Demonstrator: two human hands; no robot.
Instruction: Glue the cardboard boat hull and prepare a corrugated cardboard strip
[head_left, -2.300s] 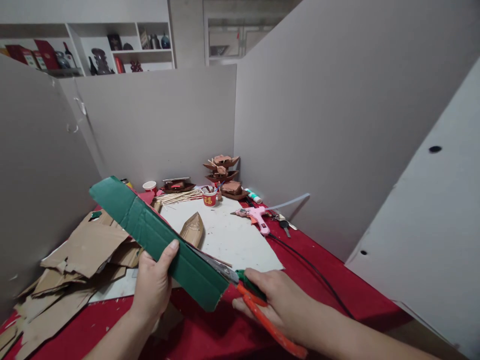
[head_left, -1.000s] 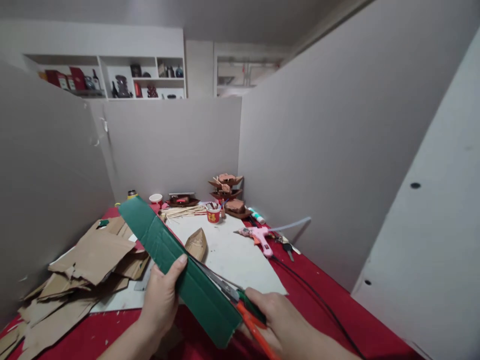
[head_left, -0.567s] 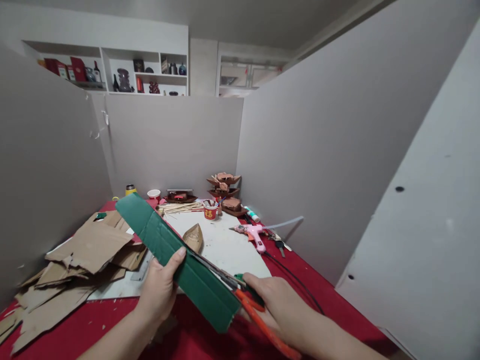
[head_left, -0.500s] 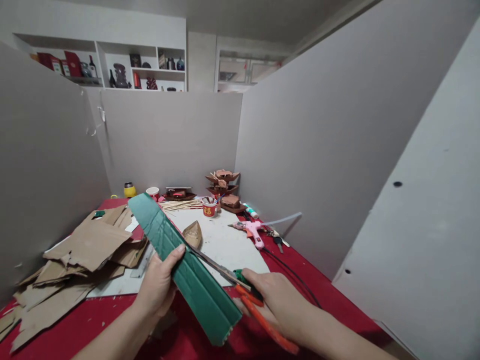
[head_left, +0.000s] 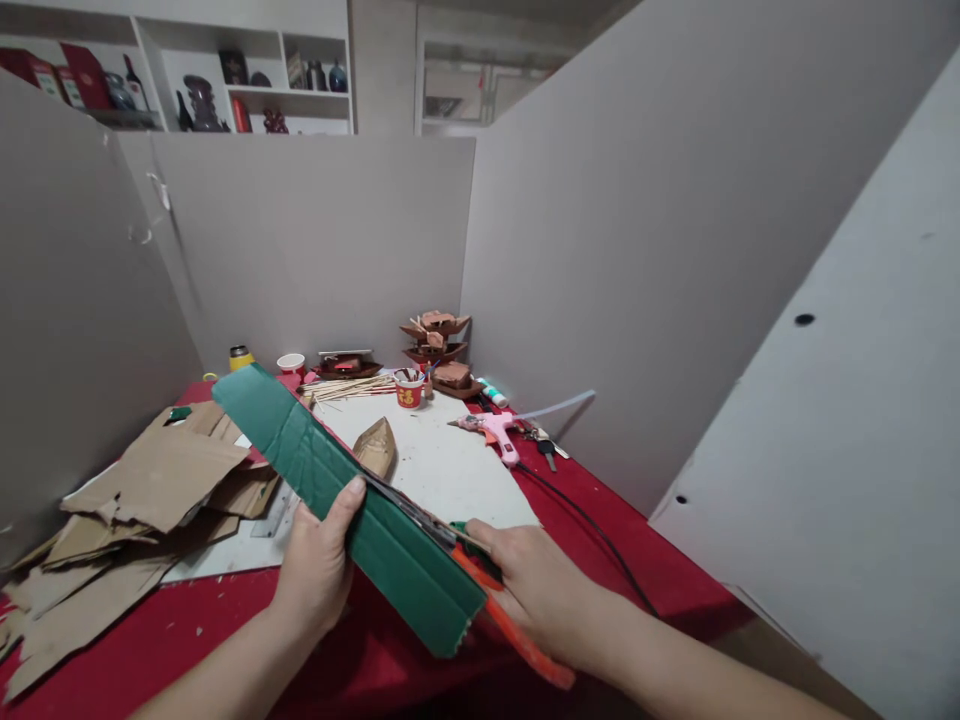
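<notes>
My left hand [head_left: 326,545] grips a long strip of green cardboard [head_left: 409,575] near its middle, thumb on top and fingers underneath. The strip slants from upper left to lower right over the near part of the table. In my right hand [head_left: 525,590] are scissors with orange handles [head_left: 517,635]. Their blades lie along the strip's right edge and point to the upper left, towards my left thumb. A thin stick and something dark green also show at my right fingers. Behind the strip a small brown cardboard boat [head_left: 377,447] sits on the white board [head_left: 465,480].
Cardboard scraps [head_left: 169,475] are piled at the left. A pink glue gun [head_left: 499,432] with a black cable lies at the right, near some keys [head_left: 547,450]. Behind stand a red cup [head_left: 409,388], thin sticks [head_left: 349,387] and stacked boat models [head_left: 435,338]. Grey panels [head_left: 322,240] enclose the red table.
The scissors and my right hand have moved left, closer to the strip, and the blades look more closed. The strip's far end has swung left. The whole view has shifted slightly.
</notes>
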